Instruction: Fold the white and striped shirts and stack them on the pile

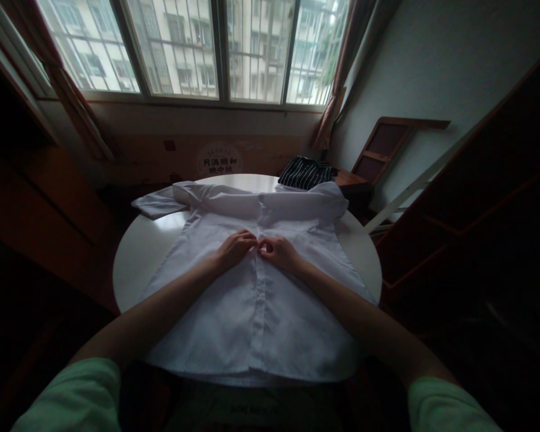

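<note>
A white button-up shirt (216, 300) lies spread over a round white table (135, 264), its hem hanging over the near edge and its collar end toward the window. One sleeve reaches out to the far left. At the middle of the shirt's front placket, my left hand (239, 245) pinches the cloth from the left side. My right hand (276, 251) meets it from the right, thumb and fingertips pressed together on the same placket. The fingertips nearly touch each other. Any button between them is too small to make out.
A folded black striped garment (306, 173) sits at the table's far right edge. Behind it are a wooden chair (382, 147) and a white slanted frame (405, 195). Dark wooden furniture stands on both sides, with a long printed box (162, 159) under the window.
</note>
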`<state>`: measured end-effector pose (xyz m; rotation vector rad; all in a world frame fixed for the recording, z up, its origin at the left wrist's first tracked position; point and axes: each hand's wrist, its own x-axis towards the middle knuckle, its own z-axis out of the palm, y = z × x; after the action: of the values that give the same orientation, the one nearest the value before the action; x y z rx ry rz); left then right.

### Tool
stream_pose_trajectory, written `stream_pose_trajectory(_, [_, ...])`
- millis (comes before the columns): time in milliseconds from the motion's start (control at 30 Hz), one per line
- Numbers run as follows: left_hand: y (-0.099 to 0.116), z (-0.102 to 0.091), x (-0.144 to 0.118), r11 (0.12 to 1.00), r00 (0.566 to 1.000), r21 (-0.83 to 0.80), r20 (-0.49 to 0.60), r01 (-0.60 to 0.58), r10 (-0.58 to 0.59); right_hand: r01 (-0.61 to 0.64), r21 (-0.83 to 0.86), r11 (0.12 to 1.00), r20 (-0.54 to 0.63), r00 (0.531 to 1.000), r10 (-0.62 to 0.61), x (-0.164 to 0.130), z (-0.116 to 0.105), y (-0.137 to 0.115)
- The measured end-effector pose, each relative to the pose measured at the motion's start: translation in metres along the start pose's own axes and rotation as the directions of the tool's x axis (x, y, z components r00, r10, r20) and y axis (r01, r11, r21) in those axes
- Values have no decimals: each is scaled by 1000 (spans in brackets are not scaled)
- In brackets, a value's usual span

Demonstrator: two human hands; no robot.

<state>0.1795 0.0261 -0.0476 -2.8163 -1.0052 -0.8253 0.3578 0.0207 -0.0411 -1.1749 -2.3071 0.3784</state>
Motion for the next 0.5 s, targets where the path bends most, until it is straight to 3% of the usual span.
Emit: stream_pose_trajectory(500, [-2,3,-1,997,999,-65,-38,32,-34,-30,5,1000,-21,999,30,0,1,1])
